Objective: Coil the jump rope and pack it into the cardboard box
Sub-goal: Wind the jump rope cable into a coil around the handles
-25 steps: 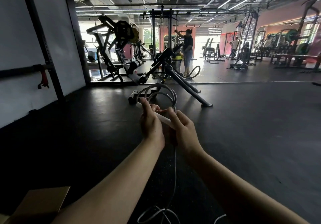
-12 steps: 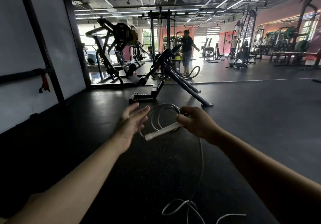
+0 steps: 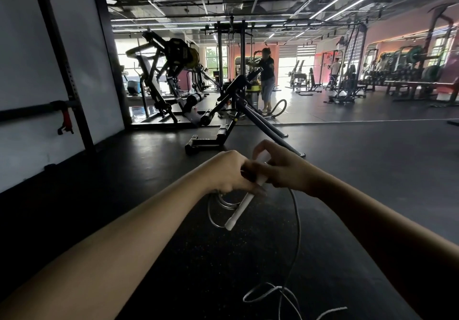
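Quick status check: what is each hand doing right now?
Left hand: closed, gripping the coiled loops of the jump rope.
Right hand: closed on the rope's white handle; loose rope trails to the floor.

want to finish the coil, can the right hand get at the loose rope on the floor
Probably yes, after letting go: the right hand is closed on the white handle, but bare floor surrounds the loose rope and nothing blocks it.

We have only the head view, worn high and facing forward and down across the black floor (image 3: 347, 183). It sits close above that floor, with the weight bench (image 3: 238, 111) farther ahead.
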### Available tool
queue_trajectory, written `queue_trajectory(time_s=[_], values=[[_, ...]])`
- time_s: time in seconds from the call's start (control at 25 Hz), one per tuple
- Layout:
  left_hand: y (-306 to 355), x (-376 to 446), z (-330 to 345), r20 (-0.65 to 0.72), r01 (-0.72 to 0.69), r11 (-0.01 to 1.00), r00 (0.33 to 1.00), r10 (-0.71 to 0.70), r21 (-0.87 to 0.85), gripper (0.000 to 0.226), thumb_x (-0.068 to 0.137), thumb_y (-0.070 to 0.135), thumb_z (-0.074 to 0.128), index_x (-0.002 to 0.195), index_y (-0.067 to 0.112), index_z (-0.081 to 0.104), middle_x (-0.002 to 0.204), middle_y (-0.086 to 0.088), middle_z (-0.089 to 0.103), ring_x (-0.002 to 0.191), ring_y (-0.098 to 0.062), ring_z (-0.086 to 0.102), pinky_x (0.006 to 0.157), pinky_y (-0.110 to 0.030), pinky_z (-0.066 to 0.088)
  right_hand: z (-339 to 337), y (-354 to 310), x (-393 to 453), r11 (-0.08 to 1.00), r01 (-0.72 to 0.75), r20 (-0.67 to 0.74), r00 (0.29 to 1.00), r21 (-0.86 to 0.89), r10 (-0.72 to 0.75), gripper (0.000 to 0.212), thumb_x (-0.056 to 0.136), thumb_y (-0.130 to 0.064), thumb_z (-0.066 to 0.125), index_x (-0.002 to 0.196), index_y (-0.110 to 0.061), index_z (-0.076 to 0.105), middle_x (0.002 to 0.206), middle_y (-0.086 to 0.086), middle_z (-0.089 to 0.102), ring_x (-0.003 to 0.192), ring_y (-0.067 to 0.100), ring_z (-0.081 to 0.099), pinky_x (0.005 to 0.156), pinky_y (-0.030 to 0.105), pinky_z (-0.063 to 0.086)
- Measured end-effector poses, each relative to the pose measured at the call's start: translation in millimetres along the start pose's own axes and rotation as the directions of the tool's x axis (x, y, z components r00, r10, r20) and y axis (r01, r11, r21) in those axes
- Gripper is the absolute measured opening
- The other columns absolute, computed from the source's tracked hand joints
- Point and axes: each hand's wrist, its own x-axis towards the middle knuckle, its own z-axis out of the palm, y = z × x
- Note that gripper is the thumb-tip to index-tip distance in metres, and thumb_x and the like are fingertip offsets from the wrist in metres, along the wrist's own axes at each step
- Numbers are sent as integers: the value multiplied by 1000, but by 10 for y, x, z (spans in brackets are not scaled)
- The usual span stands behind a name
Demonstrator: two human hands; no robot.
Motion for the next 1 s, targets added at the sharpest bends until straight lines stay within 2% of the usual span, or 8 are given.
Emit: queue_trajectory(time_s=[0.2,0.36,0.48,0.6,0.72,0.88,0.96,1.0], values=[[-56,-68,-106,-275,-147,936,960,57,-321,37,75,36,89,105,17,78,101,3,82,96,-8,76,93,-30,58,-93,143,-75,942,-42,-113,990,334,84,59,104,-54,40,89,-6,70,58,8,55,48,20,51,47,28,44],[-97,-92,-162,-627,-310,704,741,-242,-639,25,88,36,79,90,12,75,59,6,67,52,-8,59,59,-28,50,-33,318,-130,905,-97,-161,971,414,178,70,101,-64,35,87,-6,73,67,8,57,58,21,49,55,33,42],[32,-52,99,-550,-330,462,666,-504,-823,22,85,43,80,82,22,76,53,12,57,40,-4,43,51,-27,42,297,164,-79,865,-65,-179,968,497,175,68,96,-72,35,92,-17,75,77,8,57,59,15,43,54,29,34],[136,-39,314,-396,-348,215,622,-676,-913,19,86,46,78,86,28,78,77,8,72,58,-7,55,58,-27,48,563,-42,-17,820,-64,-250,936,569,247,65,97,-68,37,91,-17,77,72,-3,70,50,4,48,47,23,32],[51,-51,347,-340,-320,150,696,-633,-935,22,90,44,74,101,25,78,94,3,72,73,-10,59,59,-24,52,580,-54,-4,804,-80,-262,923,590,283,56,100,-59,44,80,-15,71,61,-6,64,49,6,48,47,23,33],[-158,-191,275,-233,-201,118,872,-432,-972,24,90,30,74,107,14,75,87,0,66,72,-13,59,63,-29,59,451,32,-12,850,-89,-253,934,518,252,53,101,-54,46,99,-5,65,77,10,54,54,12,44,48,27,31],[-321,-281,160,-182,-107,218,915,-361,-970,36,82,28,77,114,12,71,96,-4,68,84,-18,66,75,-33,59,328,55,-25,913,-84,-235,953,399,191,58,103,-51,45,99,5,62,82,13,53,53,10,41,49,27,31],[-401,-318,80,-200,-71,358,919,-339,-931,46,79,30,78,122,15,68,107,-5,69,96,-20,68,81,-33,57,263,66,-29,941,-80,-217,963,327,158,60,103,-49,45,99,8,60,82,13,53,53,9,41,49,26,32]])
